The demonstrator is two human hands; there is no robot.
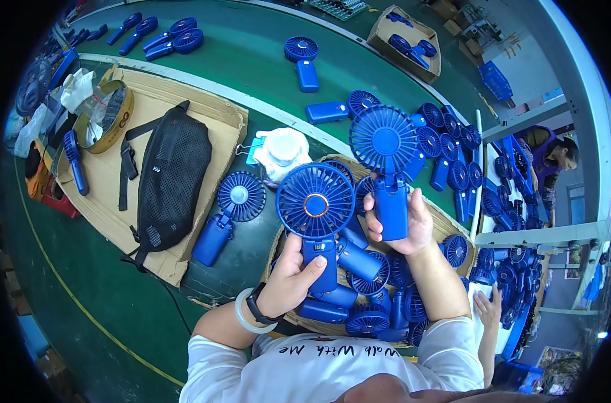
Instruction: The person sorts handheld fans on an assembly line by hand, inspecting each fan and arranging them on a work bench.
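Observation:
My left hand (289, 281) is closed round the handle of a blue handheld fan (315, 205), its thumb pressed on the handle's front. That fan stands upright, its round grille and orange centre ring facing up at me. My right hand (418, 225) grips a second blue handheld fan (385, 139) by its handle, also upright, with a plain blue hub showing. Both fans are held over a cardboard box (278, 250) filled with several more blue fans (367, 320). Another blue fan (242, 196) lies on the table left of my left hand.
A cardboard tray (228, 111) at left holds a black mesh bag (178, 171) and a tape roll (123, 124). A white wrapped object (280, 151) stands beyond my left hand. Fans lie along the green conveyor (235, 57). At right, another person (550, 158) is beside more fans.

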